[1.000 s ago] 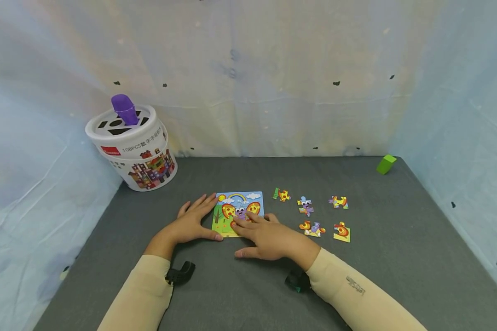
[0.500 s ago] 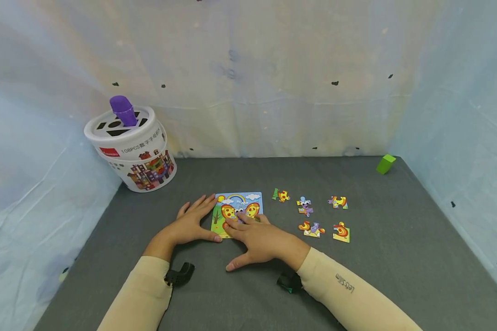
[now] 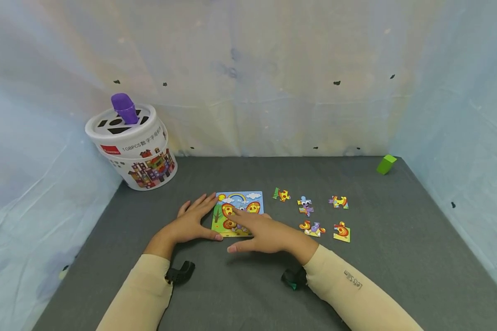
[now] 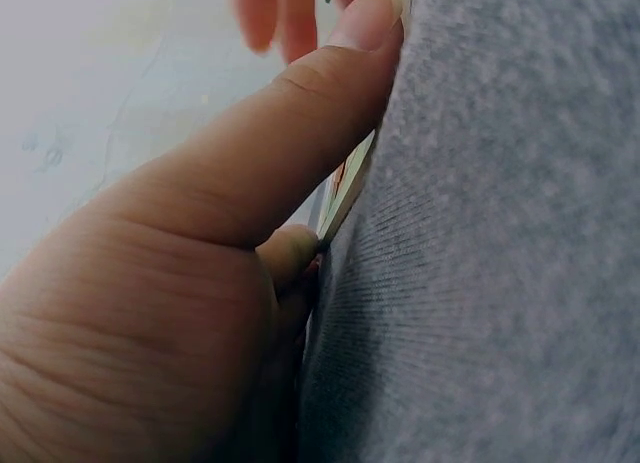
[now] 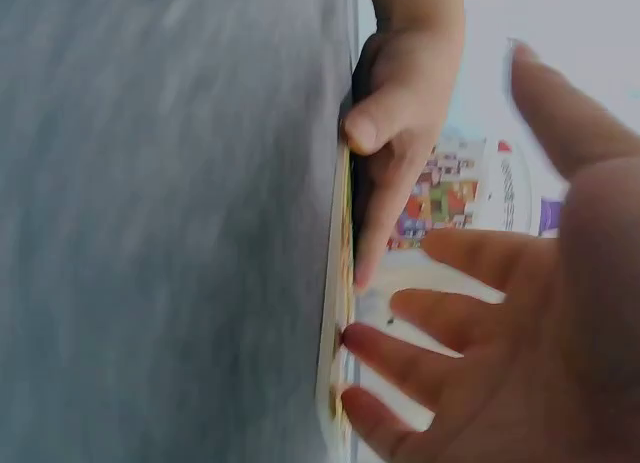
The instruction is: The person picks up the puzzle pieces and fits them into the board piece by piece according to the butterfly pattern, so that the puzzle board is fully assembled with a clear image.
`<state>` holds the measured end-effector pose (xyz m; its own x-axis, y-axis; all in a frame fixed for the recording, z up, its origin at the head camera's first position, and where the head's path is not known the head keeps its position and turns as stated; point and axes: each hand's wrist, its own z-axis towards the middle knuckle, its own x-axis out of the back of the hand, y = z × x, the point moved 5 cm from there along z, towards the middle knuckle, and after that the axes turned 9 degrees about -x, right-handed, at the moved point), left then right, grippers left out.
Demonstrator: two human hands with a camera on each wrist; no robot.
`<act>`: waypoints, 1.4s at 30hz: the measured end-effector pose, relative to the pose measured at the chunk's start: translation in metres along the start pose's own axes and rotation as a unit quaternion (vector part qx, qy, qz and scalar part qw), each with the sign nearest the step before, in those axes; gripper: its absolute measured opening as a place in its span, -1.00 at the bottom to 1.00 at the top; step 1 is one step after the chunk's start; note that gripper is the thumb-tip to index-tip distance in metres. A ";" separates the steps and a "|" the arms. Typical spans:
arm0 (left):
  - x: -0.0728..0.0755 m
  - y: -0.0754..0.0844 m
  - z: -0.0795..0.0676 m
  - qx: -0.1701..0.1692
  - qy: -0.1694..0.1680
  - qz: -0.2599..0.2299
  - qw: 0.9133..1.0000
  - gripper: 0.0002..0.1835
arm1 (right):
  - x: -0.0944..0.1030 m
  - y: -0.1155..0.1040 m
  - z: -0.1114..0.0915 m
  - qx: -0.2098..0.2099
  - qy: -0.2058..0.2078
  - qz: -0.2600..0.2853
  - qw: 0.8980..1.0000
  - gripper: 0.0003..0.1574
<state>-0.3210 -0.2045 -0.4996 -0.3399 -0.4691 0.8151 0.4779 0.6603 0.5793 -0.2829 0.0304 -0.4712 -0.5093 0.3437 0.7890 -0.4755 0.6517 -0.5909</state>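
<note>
A square jigsaw puzzle [image 3: 252,197] with a butterfly, a rainbow and a sun lies flat on the grey table. My left hand [image 3: 190,223] rests along its left side, fingers spread and straight, thumb at the near left corner. Over the puzzle's lower right part reaches my right hand [image 3: 267,233], fingers extended and thumb held apart toward me. In the right wrist view, two fingertips [image 5: 365,343] of that hand are right at the puzzle's surface, while the other fingers are raised. The right hand covers part of the picture.
Several loose jigsaw pieces [image 3: 305,207] lie to the right of the puzzle, one of them [image 3: 281,195] close to its right edge. A white bucket [image 3: 136,151] with a purple block in its lid stands back left. A green block [image 3: 386,164] sits far right.
My right hand first slid left and toward me with its thumb swinging out, then moved back up, uncovering more of the picture's lower part. My left hand and the loose pieces have stayed put.
</note>
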 end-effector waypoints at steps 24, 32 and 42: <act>0.001 0.000 -0.002 0.010 -0.004 -0.002 1.000 0.38 | 0.060 0.071 -0.066 0.103 0.087 0.385 0.913 -0.01; 0.001 0.002 -0.001 0.010 -0.008 -0.003 1.000 0.38 | 0.078 0.103 -0.095 0.101 0.117 0.404 0.902 0.05; 0.001 0.000 -0.001 0.013 -0.010 0.002 1.000 0.39 | 0.095 0.139 -0.116 0.077 0.156 0.407 0.897 0.04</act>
<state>-0.3206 -0.2053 -0.4991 -0.3540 -0.4545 0.8174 0.4586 0.6773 0.5753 -0.3145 0.2325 -0.4586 -0.5194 0.8508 0.0797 -0.1428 0.0055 -0.9897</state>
